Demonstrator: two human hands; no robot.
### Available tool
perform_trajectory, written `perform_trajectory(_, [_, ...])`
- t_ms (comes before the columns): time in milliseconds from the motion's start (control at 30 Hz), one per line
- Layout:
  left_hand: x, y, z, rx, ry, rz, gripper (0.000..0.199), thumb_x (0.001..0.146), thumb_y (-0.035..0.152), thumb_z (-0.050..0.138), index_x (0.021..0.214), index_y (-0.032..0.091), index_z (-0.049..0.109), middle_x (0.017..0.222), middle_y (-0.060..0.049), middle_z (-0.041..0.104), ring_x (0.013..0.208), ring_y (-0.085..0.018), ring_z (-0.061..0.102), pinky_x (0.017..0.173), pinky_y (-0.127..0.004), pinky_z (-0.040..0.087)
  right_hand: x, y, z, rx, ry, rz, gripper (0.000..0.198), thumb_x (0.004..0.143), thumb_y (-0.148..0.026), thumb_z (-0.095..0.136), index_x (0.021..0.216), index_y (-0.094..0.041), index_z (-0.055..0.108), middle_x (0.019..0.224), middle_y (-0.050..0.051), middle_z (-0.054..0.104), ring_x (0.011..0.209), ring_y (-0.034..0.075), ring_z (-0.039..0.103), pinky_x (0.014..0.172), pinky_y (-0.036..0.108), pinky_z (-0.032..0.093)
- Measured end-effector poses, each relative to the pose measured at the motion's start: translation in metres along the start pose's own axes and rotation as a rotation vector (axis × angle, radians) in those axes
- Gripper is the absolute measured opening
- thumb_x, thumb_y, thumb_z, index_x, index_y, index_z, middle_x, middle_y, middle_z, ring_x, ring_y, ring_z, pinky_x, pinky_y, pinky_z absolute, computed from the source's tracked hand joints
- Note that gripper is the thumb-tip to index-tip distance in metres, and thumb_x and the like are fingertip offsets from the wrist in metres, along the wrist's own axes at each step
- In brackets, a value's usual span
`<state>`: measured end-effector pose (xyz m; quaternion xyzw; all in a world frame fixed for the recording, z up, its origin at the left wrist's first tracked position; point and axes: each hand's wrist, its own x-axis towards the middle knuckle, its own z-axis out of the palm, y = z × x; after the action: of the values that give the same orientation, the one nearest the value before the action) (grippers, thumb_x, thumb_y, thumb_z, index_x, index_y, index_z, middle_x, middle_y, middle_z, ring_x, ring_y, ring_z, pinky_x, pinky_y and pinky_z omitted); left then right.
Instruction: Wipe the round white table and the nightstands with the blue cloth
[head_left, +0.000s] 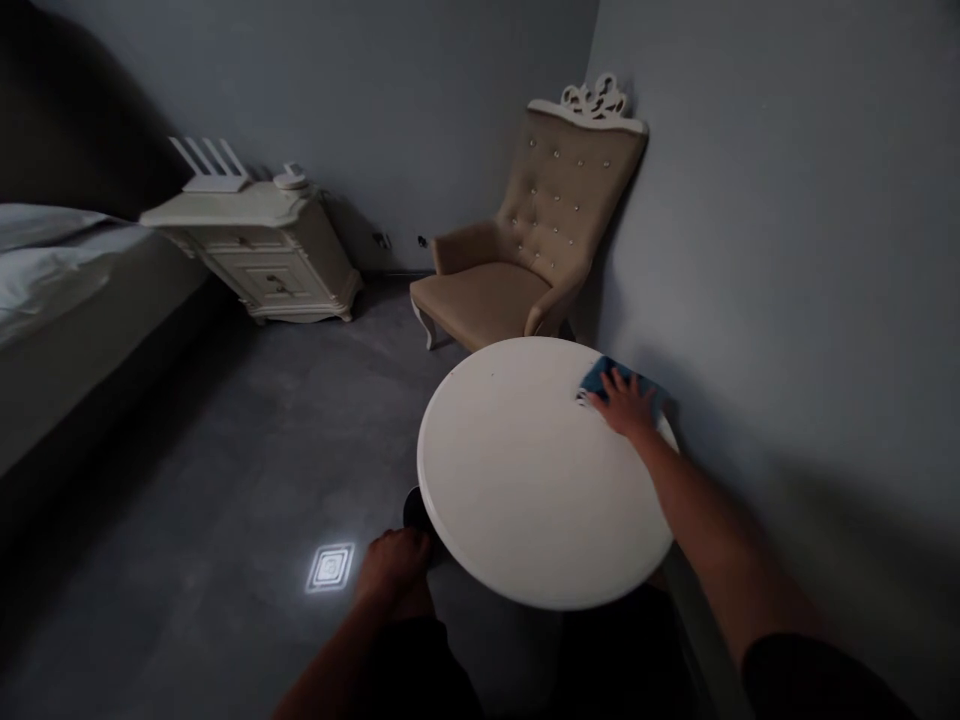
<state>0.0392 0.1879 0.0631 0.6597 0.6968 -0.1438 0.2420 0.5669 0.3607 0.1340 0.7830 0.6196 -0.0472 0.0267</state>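
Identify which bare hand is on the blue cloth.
The right hand, spread over the blue cloth near the edge of the round white table. The left hand is away from the cloth, off the table's near-left side.

"From where you stand, what's on the worktop [536, 490]?"

"A cloth [596, 376] near its far right edge, with the right hand [628, 403] on top. The left hand [394, 562] is off the near left side."

"And behind?"

"The chair [517, 225], near where the walls [787, 220] meet. Left of it stands the cabinet [274, 272], carrying a router [217, 184] and, to the router's right, another device [291, 182]."

"Further left?"

"The bed [82, 330]. A patch of light [331, 568] lies on the floor [300, 430], left of the left hand."
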Motion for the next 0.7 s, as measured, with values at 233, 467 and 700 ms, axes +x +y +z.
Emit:
perform_trajectory(233, [-0.002,-0.020,0.008,-0.020,-0.009,0.024,0.065,0.118,0.051,0.039,0.124,0.015,0.093,0.127,-0.025,0.088,0.122,-0.038,0.083,0.108,-0.044,0.059,-0.045,0.094,0.028,-0.023,0.017,0.212,0.102,0.117,-0.084,0.006,0.196,-0.024,0.027,0.203,0.021,0.012,0.177,0.057,0.031,0.135,0.087,0.035])
perform_trajectory(467, [-0.006,-0.045,0.016,-0.076,0.059,0.056,0.069,0.120,0.054,0.037,0.120,0.018,0.095,0.122,-0.024,0.089,0.120,-0.040,0.084,0.104,-0.045,0.059,-0.014,-0.054,0.020,-0.015,0.011,0.071,0.100,0.117,-0.086,0.012,0.196,-0.027,0.031,0.204,0.015,0.010,0.181,0.063,0.014,0.138,0.095,0.015])
perform_trajectory(700, [-0.020,-0.049,0.007,-0.130,0.075,-0.030,0.073,0.119,0.060,0.034,0.110,0.020,0.094,0.119,-0.022,0.091,0.117,-0.039,0.085,0.097,-0.044,0.058,-0.003,-0.292,0.017,0.142,0.001,-0.330,0.091,0.119,-0.079,0.034,0.194,-0.027,0.036,0.204,0.009,0.013,0.182,0.064,0.008,0.140,0.093,0.001])
